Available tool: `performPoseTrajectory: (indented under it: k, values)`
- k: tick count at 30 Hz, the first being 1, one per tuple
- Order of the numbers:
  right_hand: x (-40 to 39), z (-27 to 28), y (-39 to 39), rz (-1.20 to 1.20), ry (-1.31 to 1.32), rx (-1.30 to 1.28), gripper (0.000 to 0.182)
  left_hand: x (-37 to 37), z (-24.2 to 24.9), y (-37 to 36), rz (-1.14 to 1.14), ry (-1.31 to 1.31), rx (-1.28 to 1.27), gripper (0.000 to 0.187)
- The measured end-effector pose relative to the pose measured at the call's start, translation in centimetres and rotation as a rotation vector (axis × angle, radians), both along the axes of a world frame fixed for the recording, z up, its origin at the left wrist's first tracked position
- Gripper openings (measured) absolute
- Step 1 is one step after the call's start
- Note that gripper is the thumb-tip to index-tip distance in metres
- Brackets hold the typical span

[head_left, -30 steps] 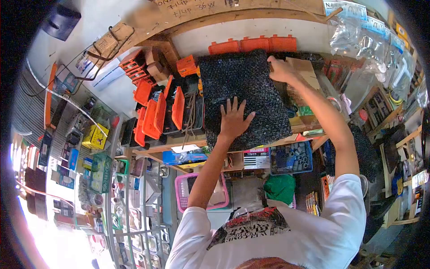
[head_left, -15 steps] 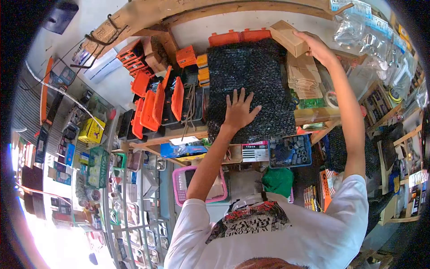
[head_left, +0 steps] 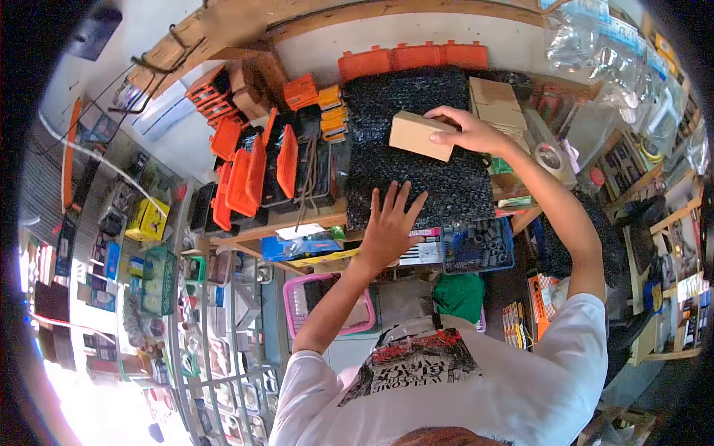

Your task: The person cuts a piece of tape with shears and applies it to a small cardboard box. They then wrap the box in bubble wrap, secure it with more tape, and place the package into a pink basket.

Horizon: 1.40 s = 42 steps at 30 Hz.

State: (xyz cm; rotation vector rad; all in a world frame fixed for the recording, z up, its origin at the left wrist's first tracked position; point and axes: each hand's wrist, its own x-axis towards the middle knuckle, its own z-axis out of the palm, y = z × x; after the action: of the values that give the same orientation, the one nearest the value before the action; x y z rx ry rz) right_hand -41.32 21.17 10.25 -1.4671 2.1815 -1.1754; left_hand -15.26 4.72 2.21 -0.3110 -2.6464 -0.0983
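Observation:
My right hand (head_left: 470,131) grips a small brown cardboard box (head_left: 418,137), thumb on its front face and fingers over the far edge. The box is over the black mesh cloth (head_left: 383,97) that covers the middle of the workbench. Lower down, my left hand (head_left: 390,227) is open with its fingers spread, overlapping the cloth's front part in this view. A stack of flat brown cardboard pieces (head_left: 497,104) lies to the right of the cloth, just beyond my right hand.
Orange-lidded organizer boxes (head_left: 249,178) stand open on the left of the bench. A blue crate (head_left: 480,249) of grey fittings sits below the front edge, near a pink basket (head_left: 301,327). A tape roll (head_left: 549,157) lies at right; clear plastic bags (head_left: 587,44) hang above it.
My right hand has brought the cardboard box from the back right, above the flat cardboard stack, down and left over the black cloth. My left hand has moved down toward the cloth's front edge.

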Motion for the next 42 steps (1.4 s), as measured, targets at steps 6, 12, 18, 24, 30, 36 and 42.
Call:
performPoseTrajectory:
  k: [6, 12, 18, 24, 30, 36, 42]
  values:
    - [1.1, -0.7, -2.2, 0.147, 0.317, 0.05, 0.057, 1.4, -1.0, -1.0, 0.032, 0.047, -0.141, 0.048]
    - [3.4, -1.8, -2.2, 0.263, 0.325, 0.007, 0.056, 3.9, 1.3, -0.8, 0.006, 0.043, -0.076, 0.037]
    - [4.8, -1.7, -1.6, 0.249, 0.327, 0.046, 0.058, 3.4, 8.0, -0.9, 0.009, -0.26, 0.094, 0.032]
    - [4.9, -2.2, -1.2, 0.221, 0.403, 0.006, 0.06, 1.0, 8.0, -3.6, -0.016, -0.257, 0.652, 0.084]
    - [5.1, -2.4, -1.1, 0.207, 0.416, -0.006, 0.059, -1.3, 2.7, -3.9, 0.254, -0.012, 0.257, 0.085]
    - [5.3, -2.0, -1.1, 0.21, 0.42, 0.004, 0.059, -1.3, 2.4, -3.5, 0.334, 0.035, 0.117, 0.08]
    - [4.9, -2.6, -1.3, 0.202, 0.453, -0.014, 0.057, -1.5, 3.3, -3.0, 0.402, 0.027, -0.091, 0.074]
